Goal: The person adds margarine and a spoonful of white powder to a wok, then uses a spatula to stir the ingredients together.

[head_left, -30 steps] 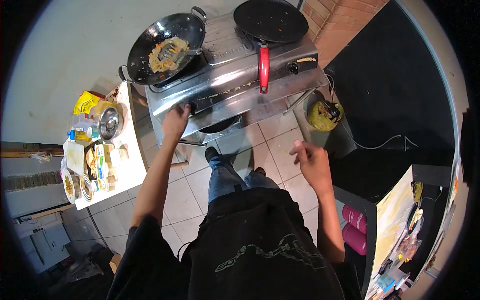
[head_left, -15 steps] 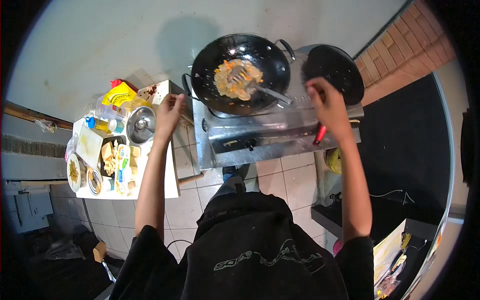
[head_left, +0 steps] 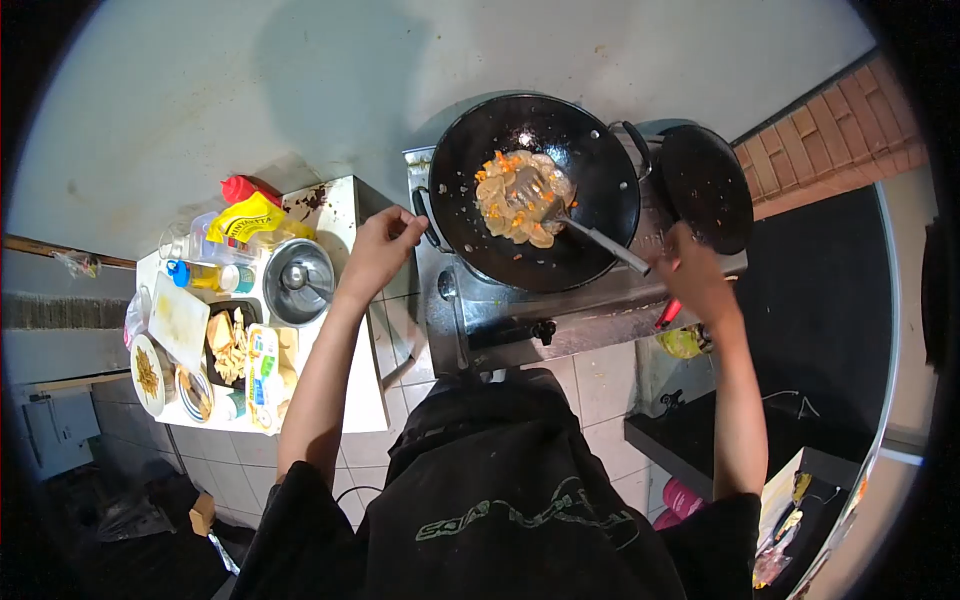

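Observation:
A large black wok [head_left: 480,130] sits on the metal stove [head_left: 600,325], with pale slices and orange bits [head_left: 520,198] inside. A metal spatula [head_left: 610,248] rests in the food, its grey handle slanting over the wok's right rim. My left hand [head_left: 383,252] has its thumb and index finger pinched together at the wok's left handle [head_left: 433,232]. Close to the end of the spatula handle is my right hand [head_left: 698,280], blurred, just above a red handle [head_left: 669,313]. Whether its fingers hold anything cannot be made out.
A dark round pan [head_left: 708,185] lies right of the wok. The white side table [head_left: 345,400] at left bears a steel bowl [head_left: 298,282], bottles, a yellow packet [head_left: 245,218], a cutting board [head_left: 180,320] and plates. Brickwork [head_left: 830,150] borders the right.
The view has shifted, with the wok now lower and further right in it. My left hand has come to the wok's left handle. My right hand has moved closer to the spatula handle's end.

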Demonstrator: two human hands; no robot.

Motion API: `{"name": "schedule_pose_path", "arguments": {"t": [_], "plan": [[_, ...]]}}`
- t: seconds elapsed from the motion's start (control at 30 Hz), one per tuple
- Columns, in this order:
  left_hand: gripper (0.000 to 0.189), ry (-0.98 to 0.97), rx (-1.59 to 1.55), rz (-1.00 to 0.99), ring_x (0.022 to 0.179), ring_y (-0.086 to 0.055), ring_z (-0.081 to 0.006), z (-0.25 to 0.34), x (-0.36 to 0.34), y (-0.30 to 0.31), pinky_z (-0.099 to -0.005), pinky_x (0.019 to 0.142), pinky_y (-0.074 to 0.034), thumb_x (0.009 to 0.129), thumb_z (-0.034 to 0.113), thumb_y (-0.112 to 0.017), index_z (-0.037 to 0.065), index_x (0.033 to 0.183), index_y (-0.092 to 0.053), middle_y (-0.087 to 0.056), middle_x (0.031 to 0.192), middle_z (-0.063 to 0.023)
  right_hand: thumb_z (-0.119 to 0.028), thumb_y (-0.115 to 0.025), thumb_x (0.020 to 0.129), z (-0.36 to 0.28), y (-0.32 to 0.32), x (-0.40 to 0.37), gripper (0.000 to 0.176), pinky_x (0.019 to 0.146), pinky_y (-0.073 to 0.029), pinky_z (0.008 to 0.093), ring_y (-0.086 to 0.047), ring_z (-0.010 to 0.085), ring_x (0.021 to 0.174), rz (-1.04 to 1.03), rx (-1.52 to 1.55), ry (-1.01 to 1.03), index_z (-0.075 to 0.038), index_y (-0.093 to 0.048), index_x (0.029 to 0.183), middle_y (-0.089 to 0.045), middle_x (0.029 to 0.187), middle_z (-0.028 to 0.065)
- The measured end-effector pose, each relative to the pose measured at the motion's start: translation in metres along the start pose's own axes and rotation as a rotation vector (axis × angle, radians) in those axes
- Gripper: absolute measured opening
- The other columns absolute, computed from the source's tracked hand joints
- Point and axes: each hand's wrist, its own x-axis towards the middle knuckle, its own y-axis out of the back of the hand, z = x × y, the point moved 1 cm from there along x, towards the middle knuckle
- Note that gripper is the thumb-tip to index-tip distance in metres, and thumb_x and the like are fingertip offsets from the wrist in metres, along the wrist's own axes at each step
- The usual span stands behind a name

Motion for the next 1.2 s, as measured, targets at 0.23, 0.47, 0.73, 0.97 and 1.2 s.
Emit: {"name": "schedule_pose_path", "arguments": {"t": [0.23, 0.47, 0.73, 0.97, 1.2], "plan": [[0.026, -0.021, 0.096, -0.003, 0.066, -0.053, -0.0066, 0.014, -0.001, 0.003, -0.0239, 0.062, -0.042, 0.092, 0.026, -0.066, 0.002, 0.082, -0.059, -0.060, 0.069, -0.0006, -0.010, -0.069, 0.079, -0.001, -0.027, 0.009, 0.037, 0.067, -0.049, 0.0366, -0.066, 0.0250, 0.076, -0.180, 0.387, -0.202, -0.003, -0.051, 0.110, -0.065, 0.081, 0.0184], [0.026, 0.005, 0.135, -0.027, 0.064, -0.052, -0.0069, 0.012, 0.002, 0.002, -0.0246, 0.061, -0.042, 0.091, 0.025, -0.065, 0.002, 0.081, -0.060, -0.060, 0.069, -0.0011, -0.014, -0.065, 0.086, 0.019, 0.002, 0.115, 0.020, 0.063, -0.045, 0.0294, -0.052, 0.0128, 0.066, 0.369, 0.332, 0.294, -0.004, -0.060, 0.102, -0.058, 0.073, 0.0058], [0.029, -0.034, 0.129, 0.011, 0.062, -0.052, -0.0083, 0.016, 0.002, 0.002, -0.0256, 0.060, -0.042, 0.092, 0.028, -0.064, 0.003, 0.080, -0.058, -0.060, 0.067, -0.0022, -0.026, -0.069, 0.088, 0.027, -0.015, 0.168, 0.032, 0.070, -0.047, 0.0300, -0.057, 0.0144, 0.074, 0.304, 0.396, 0.121, 0.000, -0.062, 0.105, -0.061, 0.078, 0.0068], [0.032, 0.050, 0.187, -0.043, 0.063, -0.054, -0.0095, 0.018, 0.009, 0.000, -0.0268, 0.060, -0.044, 0.093, 0.030, -0.064, 0.002, 0.078, -0.058, -0.063, 0.068, -0.0052, -0.034, -0.066, 0.088, 0.035, -0.015, 0.180, 0.046, 0.073, -0.047, 0.0331, -0.060, 0.0184, 0.078, 0.128, 0.423, 0.132, 0.008, -0.062, 0.106, -0.066, 0.085, 0.0138], [0.035, 0.039, 0.275, 0.045, 0.063, -0.058, -0.0113, 0.010, 0.019, -0.004, -0.0274, 0.061, -0.045, 0.089, 0.034, -0.068, 0.001, 0.081, -0.062, -0.065, 0.069, -0.0053, -0.040, -0.068, 0.084, 0.030, -0.011, 0.179, 0.057, 0.089, -0.047, 0.0335, -0.065, 0.0301, 0.102, 0.182, 0.186, 0.035, 0.004, -0.061, 0.120, -0.066, 0.107, 0.0254]]}}
